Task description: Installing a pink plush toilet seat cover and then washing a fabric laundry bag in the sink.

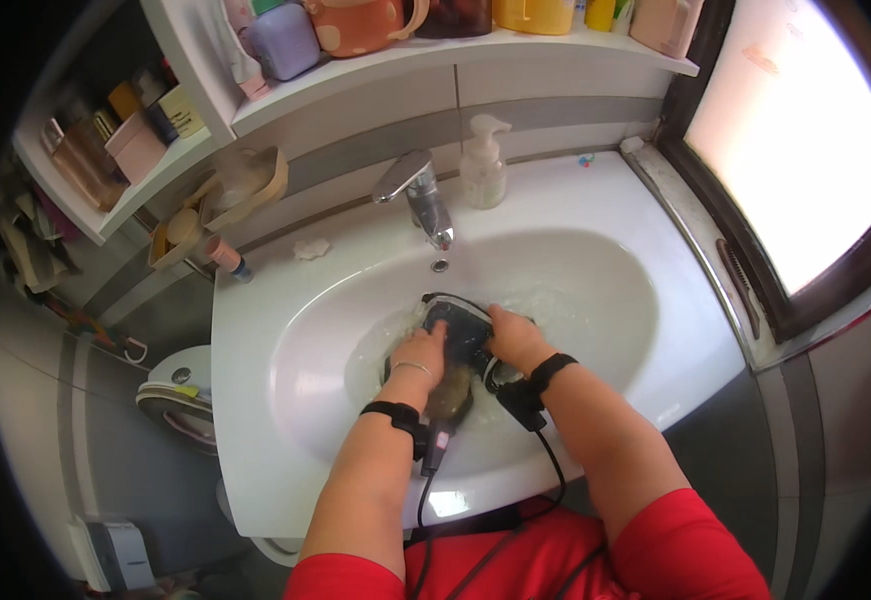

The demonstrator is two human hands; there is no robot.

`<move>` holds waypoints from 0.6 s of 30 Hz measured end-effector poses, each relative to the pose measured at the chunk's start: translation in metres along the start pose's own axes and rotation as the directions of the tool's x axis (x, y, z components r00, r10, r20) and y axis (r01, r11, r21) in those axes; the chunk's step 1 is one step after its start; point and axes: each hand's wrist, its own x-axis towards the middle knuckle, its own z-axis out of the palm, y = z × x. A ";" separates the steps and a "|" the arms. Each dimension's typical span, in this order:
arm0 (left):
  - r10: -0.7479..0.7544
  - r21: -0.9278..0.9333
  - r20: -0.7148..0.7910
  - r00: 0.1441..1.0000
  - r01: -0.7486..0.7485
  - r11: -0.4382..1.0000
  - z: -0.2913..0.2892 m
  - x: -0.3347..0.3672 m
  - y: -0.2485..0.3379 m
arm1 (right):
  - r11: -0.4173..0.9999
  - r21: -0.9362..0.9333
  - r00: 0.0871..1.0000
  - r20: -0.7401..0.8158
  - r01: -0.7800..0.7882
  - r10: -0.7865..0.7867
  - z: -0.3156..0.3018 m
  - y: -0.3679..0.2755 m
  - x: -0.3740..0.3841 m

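A dark, wet item (461, 328) with a pale band along its far edge sits in shallow water in the white washbasin (306, 400). Its exact kind is hard to make out. My left hand (420, 352) grips its left side, fingers pressed on its dark face. On the other side, my right hand (518, 338) is closed on the right edge, with some fingers hidden. A brownish part (448, 398) shows below the dark face, between my wrists. Behind them stands the chrome faucet (426, 200), its spout over the basin's far wall.
A clear soap pump bottle (484, 165) stands right of the faucet. A small pink-and-blue tube (228, 258) is on the left rim. Black cables (424, 510) run from my wrist straps over the front edge. Cups line the shelf (556, 45) above; a window (796, 130) is at right.
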 end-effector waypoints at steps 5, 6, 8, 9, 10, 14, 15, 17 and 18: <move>-0.118 -0.240 -0.133 0.984 0.083 0.967 -0.003 -0.013 -0.025 | 0.953 0.240 0.983 -0.055 0.184 -0.176 -0.035 -0.021 -0.023; -0.059 -0.252 -0.193 0.979 0.009 0.968 0.002 -0.012 -0.036 | 0.954 0.208 0.976 -0.069 0.217 -0.207 -0.038 -0.026 -0.026; 0.004 -0.273 -0.185 0.983 -0.055 0.960 -0.013 -0.020 -0.034 | 0.957 0.168 0.970 -0.091 0.238 -0.225 -0.048 -0.024 -0.030; 0.038 -0.276 -0.144 0.989 -0.077 0.958 -0.026 -0.029 -0.031 | 0.953 0.169 0.966 -0.103 0.253 -0.238 -0.052 -0.022 -0.033; 0.070 -0.280 -0.103 0.992 -0.097 0.955 -0.039 -0.042 -0.027 | 0.948 0.170 0.961 -0.113 0.270 -0.254 -0.056 -0.021 -0.036; 0.121 -0.245 -0.100 0.988 -0.142 0.959 -0.060 -0.064 -0.021 | 0.925 0.249 0.954 -0.170 0.286 -0.249 -0.057 -0.016 -0.041; 0.134 -0.273 -0.125 0.983 -0.164 0.948 -0.062 -0.069 -0.020 | 0.926 0.245 0.953 -0.172 0.286 -0.249 -0.057 -0.016 -0.042; 0.137 -0.307 -0.155 0.978 -0.179 0.935 -0.060 -0.072 -0.021 | 0.966 0.251 0.998 -0.023 0.057 -0.053 -0.064 -0.032 -0.050; 0.152 -0.320 -0.232 0.961 -0.223 0.921 -0.053 -0.068 -0.023 | 0.967 0.247 0.998 -0.021 0.060 -0.057 -0.064 -0.038 -0.051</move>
